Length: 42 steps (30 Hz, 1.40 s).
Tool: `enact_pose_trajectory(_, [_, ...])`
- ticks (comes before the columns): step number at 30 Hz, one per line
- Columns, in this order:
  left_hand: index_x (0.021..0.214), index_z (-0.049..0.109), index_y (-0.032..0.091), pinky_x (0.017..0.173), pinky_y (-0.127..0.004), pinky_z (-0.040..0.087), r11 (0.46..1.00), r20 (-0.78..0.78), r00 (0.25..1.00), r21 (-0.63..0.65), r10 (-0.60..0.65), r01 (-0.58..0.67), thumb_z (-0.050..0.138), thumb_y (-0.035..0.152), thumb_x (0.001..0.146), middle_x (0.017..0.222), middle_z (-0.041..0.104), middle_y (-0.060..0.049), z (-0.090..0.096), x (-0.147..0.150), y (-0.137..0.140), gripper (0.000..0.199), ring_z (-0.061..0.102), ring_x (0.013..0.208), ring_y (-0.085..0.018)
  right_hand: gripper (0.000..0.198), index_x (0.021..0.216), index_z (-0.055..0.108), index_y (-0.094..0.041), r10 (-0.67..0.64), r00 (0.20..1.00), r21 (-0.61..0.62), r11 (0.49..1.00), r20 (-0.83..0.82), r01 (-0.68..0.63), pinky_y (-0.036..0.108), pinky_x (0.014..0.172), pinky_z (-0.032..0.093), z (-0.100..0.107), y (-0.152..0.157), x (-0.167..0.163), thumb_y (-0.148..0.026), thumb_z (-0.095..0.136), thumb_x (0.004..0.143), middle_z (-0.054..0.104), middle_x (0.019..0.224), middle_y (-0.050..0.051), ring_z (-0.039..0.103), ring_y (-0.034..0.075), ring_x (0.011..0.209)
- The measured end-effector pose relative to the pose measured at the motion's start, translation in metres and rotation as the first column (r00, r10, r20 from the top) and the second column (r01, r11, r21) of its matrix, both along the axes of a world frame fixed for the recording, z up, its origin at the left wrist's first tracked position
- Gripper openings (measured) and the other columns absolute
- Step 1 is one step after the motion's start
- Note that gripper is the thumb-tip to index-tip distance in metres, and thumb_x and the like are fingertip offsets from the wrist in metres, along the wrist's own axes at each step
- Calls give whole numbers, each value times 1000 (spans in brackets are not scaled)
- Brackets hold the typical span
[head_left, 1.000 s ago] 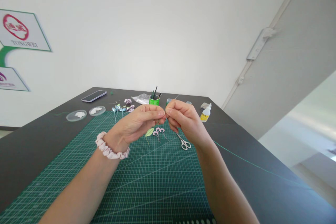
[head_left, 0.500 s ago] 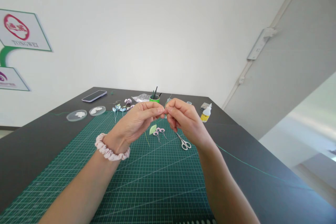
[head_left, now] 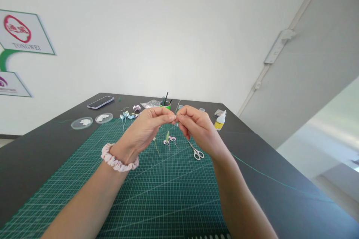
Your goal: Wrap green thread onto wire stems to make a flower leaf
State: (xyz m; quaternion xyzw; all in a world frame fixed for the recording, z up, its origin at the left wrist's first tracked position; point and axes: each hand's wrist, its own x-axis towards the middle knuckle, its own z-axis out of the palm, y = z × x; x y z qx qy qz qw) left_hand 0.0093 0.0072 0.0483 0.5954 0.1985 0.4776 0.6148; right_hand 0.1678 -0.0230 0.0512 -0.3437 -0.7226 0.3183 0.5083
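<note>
My left hand [head_left: 153,123] and my right hand [head_left: 196,123] meet fingertip to fingertip above the cutting mat, both closed in a pinch. A small green leaf [head_left: 167,136] hangs below the left fingers, seen nearly edge-on; its thin stem runs up into the pinch and shows above the fingertips. A thin green strip [head_left: 263,173] comes out from behind my right forearm and trails off right; it seems to lead to the right fingers, which hide its end. Under the hands lie small pink flower pieces on wires [head_left: 172,140] and white-handled scissors [head_left: 196,152].
Green cutting mat [head_left: 157,194] covers the dark table's middle. Beyond it are blue wired flowers [head_left: 127,116], a green pot of tools [head_left: 165,104] and a plastic bag [head_left: 150,104]. Two dishes with white bits [head_left: 81,123] and a phone [head_left: 101,102] lie left; a glue bottle [head_left: 220,121] stands right.
The leaf has turned from broad side to nearly edge-on and shifted slightly right. Both hands stay in almost the same place, still pinched together.
</note>
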Motion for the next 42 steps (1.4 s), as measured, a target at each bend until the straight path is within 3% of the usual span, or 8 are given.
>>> enact_pose_trajectory(27, [61, 71, 19, 81, -31, 41, 996, -25, 996, 25, 83, -82, 74, 24, 70, 66, 66, 1, 1, 1, -2, 11, 56, 71, -12, 21, 71, 52, -19, -10, 1000, 3, 1000, 28, 10, 22, 43, 32, 1, -1, 0, -20, 48, 91, 43, 51, -7, 37, 7, 45])
enact_pose_trajectory(42, [60, 69, 18, 74, -30, 43, 986, -55, 984, 30, 168, -166, 77, 23, 66, 62, 63, 1, 4, 2, -6, 11, 54, 66, -12, 22, 70, 51, -20, -20, 998, 14, 1000, 66, 19, 25, 45, 27, 3, -2, 1, -21, 48, 91, 37, 51, -8, 33, 7, 46])
